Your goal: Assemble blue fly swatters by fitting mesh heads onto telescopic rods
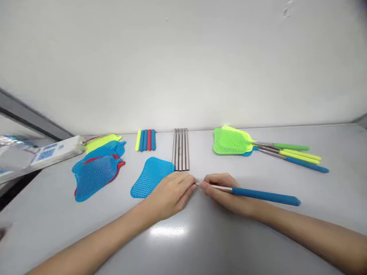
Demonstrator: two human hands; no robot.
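Note:
My left hand [174, 191] is closed around the neck end of a blue fly swatter head [153, 175], whose perforated paddle spreads out to the left behind the fingers. Facing it, my right hand [222, 191] pinches the thin end of a metal rod with a blue grip sleeve [265, 196], which points right. A short stretch of thin metal shows between the two hands; whether it has entered the swatter's neck is hidden by my fingers. Just beyond my hands lie several bare metal rods [180, 151] side by side.
Left on the table [114, 236] lie stacked blue, red and yellow swatter heads [96, 177], beside a white package [54, 152]. Several coloured foam sleeves [145, 140] stand in a row near the wall. At right are assembled swatters [232, 141] with green, yellow and blue grips.

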